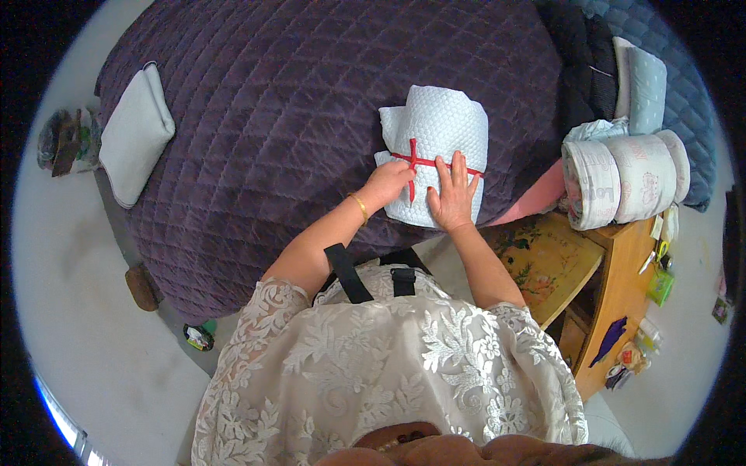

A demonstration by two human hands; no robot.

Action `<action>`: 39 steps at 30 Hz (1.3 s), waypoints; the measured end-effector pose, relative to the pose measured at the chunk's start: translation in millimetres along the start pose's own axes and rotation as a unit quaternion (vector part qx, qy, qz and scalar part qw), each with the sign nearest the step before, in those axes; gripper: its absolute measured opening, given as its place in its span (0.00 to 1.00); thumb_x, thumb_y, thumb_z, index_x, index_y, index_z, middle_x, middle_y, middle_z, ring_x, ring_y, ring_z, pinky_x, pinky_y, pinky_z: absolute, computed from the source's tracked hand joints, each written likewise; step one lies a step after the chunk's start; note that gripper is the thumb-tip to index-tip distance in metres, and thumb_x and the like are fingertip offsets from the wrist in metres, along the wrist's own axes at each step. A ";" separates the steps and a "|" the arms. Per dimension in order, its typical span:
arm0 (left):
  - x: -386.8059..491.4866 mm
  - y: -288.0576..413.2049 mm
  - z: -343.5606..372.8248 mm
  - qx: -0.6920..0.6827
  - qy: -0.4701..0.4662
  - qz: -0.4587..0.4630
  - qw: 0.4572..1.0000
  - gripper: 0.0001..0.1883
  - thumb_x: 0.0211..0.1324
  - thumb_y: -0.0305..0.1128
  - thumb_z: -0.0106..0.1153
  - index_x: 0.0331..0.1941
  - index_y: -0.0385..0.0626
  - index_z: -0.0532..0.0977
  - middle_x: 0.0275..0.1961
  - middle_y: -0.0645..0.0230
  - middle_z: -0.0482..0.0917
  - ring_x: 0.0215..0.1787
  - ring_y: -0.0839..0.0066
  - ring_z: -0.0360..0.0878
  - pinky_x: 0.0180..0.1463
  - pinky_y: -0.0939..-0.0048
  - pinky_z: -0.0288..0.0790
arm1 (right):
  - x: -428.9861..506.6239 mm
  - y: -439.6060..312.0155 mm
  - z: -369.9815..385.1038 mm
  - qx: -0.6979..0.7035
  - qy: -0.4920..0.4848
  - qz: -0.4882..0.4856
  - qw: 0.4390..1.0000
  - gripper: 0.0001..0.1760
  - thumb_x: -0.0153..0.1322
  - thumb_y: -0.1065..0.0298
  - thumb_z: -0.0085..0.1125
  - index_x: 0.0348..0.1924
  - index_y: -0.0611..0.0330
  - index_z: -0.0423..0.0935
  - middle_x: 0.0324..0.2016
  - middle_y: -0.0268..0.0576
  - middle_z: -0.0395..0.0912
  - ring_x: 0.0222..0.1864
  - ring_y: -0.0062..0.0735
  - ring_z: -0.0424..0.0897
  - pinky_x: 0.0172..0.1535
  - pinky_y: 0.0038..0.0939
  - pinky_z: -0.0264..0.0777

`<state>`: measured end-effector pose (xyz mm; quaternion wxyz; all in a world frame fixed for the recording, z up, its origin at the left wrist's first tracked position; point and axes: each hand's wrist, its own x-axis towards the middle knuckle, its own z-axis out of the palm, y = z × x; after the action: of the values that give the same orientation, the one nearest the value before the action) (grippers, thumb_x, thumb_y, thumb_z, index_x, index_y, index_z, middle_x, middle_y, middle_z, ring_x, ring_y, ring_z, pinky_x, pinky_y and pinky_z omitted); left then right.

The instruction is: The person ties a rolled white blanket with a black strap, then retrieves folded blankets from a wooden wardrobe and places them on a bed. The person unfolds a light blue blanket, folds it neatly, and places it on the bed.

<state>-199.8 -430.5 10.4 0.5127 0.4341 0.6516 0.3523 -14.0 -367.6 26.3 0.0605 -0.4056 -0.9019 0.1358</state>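
Note:
A white quilted textile roll [446,125] with a dimpled surface lies on the bed in front of me. A red ribbon [428,162] runs around it, tied at a crossing with two loose ends, one pointing up and one down. My left hand [389,183], wearing a gold bangle at the wrist, has its fingertips closed on the ribbon beside this crossing. Flat on the roll's right part, my right hand [454,195] spreads its fingers, which lie over the ribbon.
The bed carries a dark purple quilted cover [280,116]. At left lies a folded pale cloth [139,137]. A printed fabric roll [644,177] sits atop a wooden cabinet [618,291] with a painted door [548,262] standing ajar. Dark bedding [586,76] is heaped behind.

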 end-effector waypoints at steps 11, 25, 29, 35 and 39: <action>-14.3 -5.3 -30.2 0.099 -0.077 0.130 0.984 0.12 0.56 0.35 0.54 0.26 0.39 0.77 0.26 0.57 0.77 0.29 0.59 0.78 0.33 0.60 0.69 | 3.3 -4.9 0.2 -0.004 -0.021 -0.009 1.000 0.40 0.65 0.53 0.53 0.70 0.45 0.55 0.72 0.55 0.41 0.73 0.52 0.44 0.65 0.70 0.34; -28.0 1.0 -42.6 0.051 -0.086 0.049 0.994 0.06 0.52 0.30 0.57 0.24 0.41 0.75 0.22 0.65 0.75 0.20 0.71 0.75 0.23 0.68 0.67 | 7.9 -5.4 0.8 0.016 -0.033 -0.010 0.999 0.40 0.65 0.53 0.55 0.70 0.40 0.54 0.72 0.53 0.41 0.74 0.50 0.43 0.65 0.72 0.33; -31.1 12.1 -45.7 -0.197 -0.092 -0.226 0.949 0.07 0.54 0.30 0.55 0.24 0.41 0.73 0.22 0.67 0.75 0.16 0.80 0.68 0.17 0.74 0.61 | 10.7 -6.8 4.0 0.014 -0.033 -0.010 0.999 0.40 0.65 0.53 0.55 0.70 0.40 0.54 0.72 0.53 0.41 0.74 0.50 0.43 0.64 0.73 0.33; -37.8 8.4 -36.5 -0.410 -0.022 -0.370 0.833 0.09 0.57 0.29 0.53 0.24 0.43 0.67 0.20 0.68 0.70 0.13 0.82 0.59 0.13 0.79 0.53 | 13.4 -11.1 7.0 0.000 -0.037 -0.006 0.999 0.40 0.65 0.53 0.55 0.70 0.40 0.54 0.72 0.53 0.41 0.74 0.50 0.43 0.64 0.74 0.33; -43.2 5.5 -35.9 -0.436 -0.064 -0.340 0.831 0.07 0.59 0.29 0.51 0.27 0.43 0.70 0.19 0.73 0.68 0.14 0.84 0.59 0.14 0.80 0.52 | 13.6 -12.5 7.7 -0.009 -0.034 -0.007 0.999 0.40 0.65 0.53 0.55 0.70 0.40 0.54 0.73 0.53 0.40 0.74 0.50 0.42 0.64 0.74 0.33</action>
<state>-229.4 -469.0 39.2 0.7767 -0.0617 0.5028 0.3743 -33.6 -366.8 22.6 0.0274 -0.3953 -0.9073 0.1406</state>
